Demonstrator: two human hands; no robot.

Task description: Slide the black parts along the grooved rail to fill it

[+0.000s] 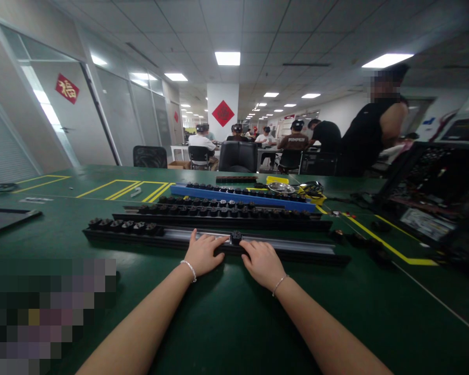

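A long black rail [297, 249] with a silver groove lies across the green table [226, 317] in front of me. Several small black parts [121, 225] sit in a row at its left end. One single black part [236, 237] stands in the groove between my hands. My left hand [202, 253] rests on the rail just left of that part, fingers stretched out flat. My right hand [262, 262] lies on the rail's near edge just right of it, fingers curled over the edge and partly hidden.
Behind lie a second black rail [219, 214] and a blue rail [242, 197], both lined with black parts. A metal bowl [280, 187] and a yellow box [277, 180] stand further back. Dark equipment [433, 198] fills the right. A person stands at back right; others sit at far desks.
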